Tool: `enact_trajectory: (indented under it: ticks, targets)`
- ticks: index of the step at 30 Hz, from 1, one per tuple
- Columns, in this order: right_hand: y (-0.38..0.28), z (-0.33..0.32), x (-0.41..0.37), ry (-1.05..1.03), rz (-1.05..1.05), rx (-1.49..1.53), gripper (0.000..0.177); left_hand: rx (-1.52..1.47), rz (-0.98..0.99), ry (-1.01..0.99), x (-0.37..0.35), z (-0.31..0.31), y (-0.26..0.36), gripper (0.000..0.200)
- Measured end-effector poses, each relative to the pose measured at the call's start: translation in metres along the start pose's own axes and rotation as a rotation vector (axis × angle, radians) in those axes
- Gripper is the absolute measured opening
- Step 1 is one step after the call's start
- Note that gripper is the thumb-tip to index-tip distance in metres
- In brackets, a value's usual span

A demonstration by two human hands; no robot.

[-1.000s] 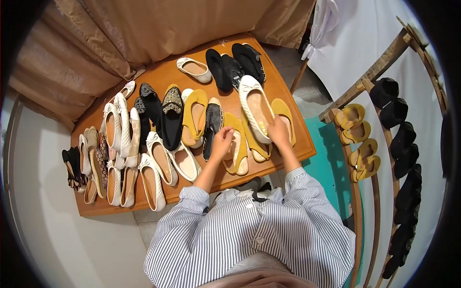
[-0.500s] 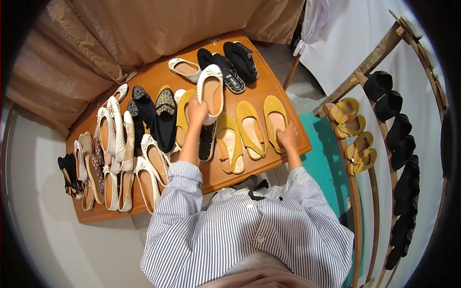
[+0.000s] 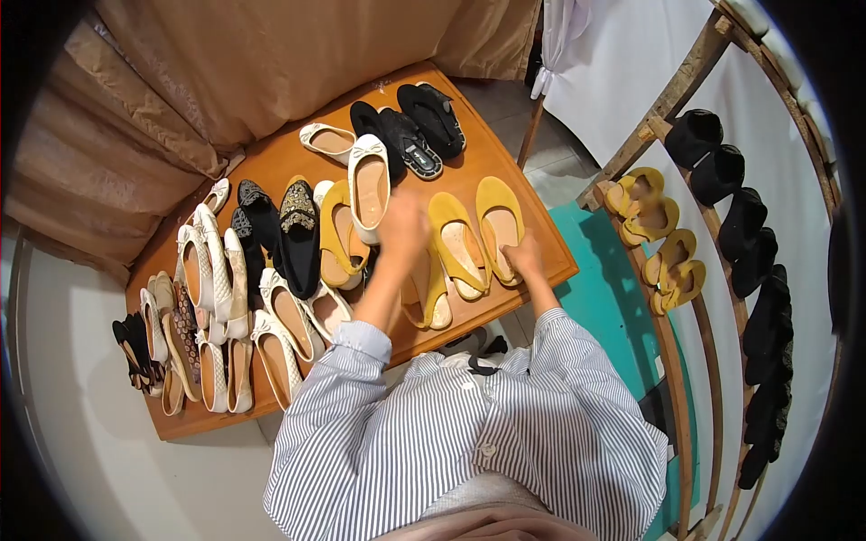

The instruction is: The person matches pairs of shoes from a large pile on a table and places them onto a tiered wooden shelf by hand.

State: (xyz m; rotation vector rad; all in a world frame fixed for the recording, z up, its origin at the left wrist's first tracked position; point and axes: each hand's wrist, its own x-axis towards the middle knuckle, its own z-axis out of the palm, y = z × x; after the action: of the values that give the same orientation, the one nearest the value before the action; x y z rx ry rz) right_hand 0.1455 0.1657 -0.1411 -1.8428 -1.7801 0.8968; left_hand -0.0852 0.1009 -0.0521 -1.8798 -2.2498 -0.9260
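Note:
My left hand [image 3: 404,221] is smeared by motion, just right of a white bow flat [image 3: 369,186]; its fingers cannot be made out. That flat lies over the gap between a yellow slingback [image 3: 336,230] and black shoes. Beneath my left hand is another yellow slingback [image 3: 435,293], partly covered. On the right, my right hand [image 3: 525,256] pinches the side of the rightmost yellow shoe [image 3: 499,212], near its heel. A further yellow slingback [image 3: 460,243] lies directly left of it.
The wooden table [image 3: 532,302] bears several white flats [image 3: 275,352] and black embellished shoes [image 3: 299,234] on the left, with black slides [image 3: 410,144] at the back. To the right stands a wooden rack [image 3: 672,388] with yellow and black shoes. A brown curtain [image 3: 298,54] hangs behind.
My left hand has come off the white bow flat and moved right, over the yellow slingbacks. The view has shifted slightly. My right hand remains at the rightmost yellow shoe.

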Motion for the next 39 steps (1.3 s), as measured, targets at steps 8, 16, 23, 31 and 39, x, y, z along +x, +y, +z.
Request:
enact_trajectory:
  ticks: [8, 16, 23, 31, 39]
  targets:
    - [0.003, 0.011, 0.006, -0.130, 0.016, 0.249, 0.037, 0.119, -0.357, -0.420, -0.044, 0.072, 0.035, 0.072]
    - [0.025, 0.012, -0.015, -0.135, 0.078, 0.428, 0.038, 0.077, -0.461, -0.373, -0.024, 0.091, 0.024, 0.079]
    - [0.046, -0.026, -0.037, -0.057, 0.148, 0.634, 0.038, -0.736, -0.299, -0.218, -0.018, 0.120, 0.041, 0.037]
    - [0.081, -0.105, -0.060, 0.261, 0.119, 0.839, 0.032, -1.142, -0.143, -0.420, 0.018, 0.137, 0.165, 0.037]
    - [0.166, -0.223, -0.145, 0.836, 0.234, 0.890, 0.024, -1.167, -0.152, -1.128, -0.012, 0.161, 0.365, 0.041]
